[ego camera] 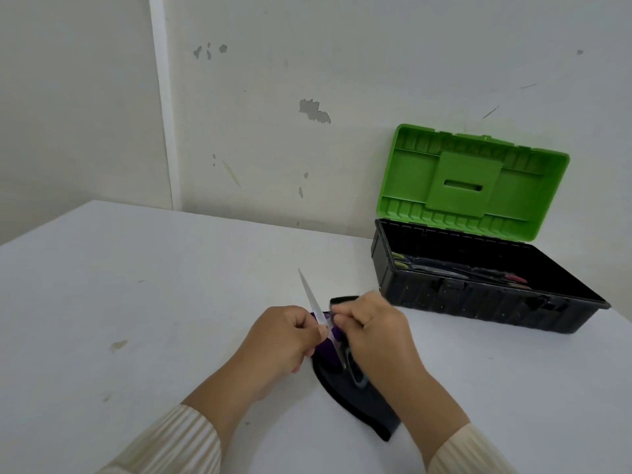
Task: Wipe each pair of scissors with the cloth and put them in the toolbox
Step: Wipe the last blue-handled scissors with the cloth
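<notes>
We are gripping the purple-handled steel scissors (323,323) in our left hand (284,340) above the white table (136,302), while our right hand (372,331) is pinching the black cloth (355,401) around them. Wiping toward the tip should be safest; the open green-lidded black toolbox (478,295) is waiting nearby.

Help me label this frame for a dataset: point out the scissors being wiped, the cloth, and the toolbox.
scissors (313,297): head view, on the bare blade.
cloth (355,401): head view, on the dark flap lying on the table.
toolbox (478,302): head view, on the black front wall.
</notes>
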Action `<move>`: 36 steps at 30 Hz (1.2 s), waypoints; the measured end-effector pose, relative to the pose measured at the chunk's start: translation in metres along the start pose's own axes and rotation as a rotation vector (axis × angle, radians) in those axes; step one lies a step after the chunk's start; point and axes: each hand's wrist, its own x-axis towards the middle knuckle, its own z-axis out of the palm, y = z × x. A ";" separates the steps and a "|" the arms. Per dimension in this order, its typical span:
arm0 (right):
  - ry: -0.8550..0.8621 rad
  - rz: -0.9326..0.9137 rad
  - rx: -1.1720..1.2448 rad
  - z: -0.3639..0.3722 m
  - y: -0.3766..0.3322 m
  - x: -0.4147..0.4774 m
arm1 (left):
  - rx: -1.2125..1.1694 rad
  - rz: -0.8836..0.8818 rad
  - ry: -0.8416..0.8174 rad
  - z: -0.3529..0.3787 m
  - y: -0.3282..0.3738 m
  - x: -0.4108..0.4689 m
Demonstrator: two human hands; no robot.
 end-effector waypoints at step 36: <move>-0.193 0.095 0.165 -0.006 0.025 -0.002 | -0.665 -0.230 -0.091 0.008 -0.001 0.001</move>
